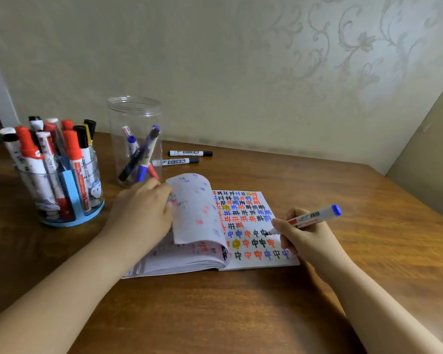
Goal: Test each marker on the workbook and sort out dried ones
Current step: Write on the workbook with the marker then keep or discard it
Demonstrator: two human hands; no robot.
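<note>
Right hand (304,236) grip: clenched on blue-capped marker (310,217), tip on workbook (253,226) right page | left hand (141,208) grip: released, pressed flat on left pages | workbook: open, mid-counter (343,251)

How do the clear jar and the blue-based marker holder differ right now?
The clear jar is taller and holds only a few leaning markers; the blue-based holder is shorter and packed with upright ones. The jar is plain, the holder has printed pictures. Both are transparent and stand on the wooden table.
</note>
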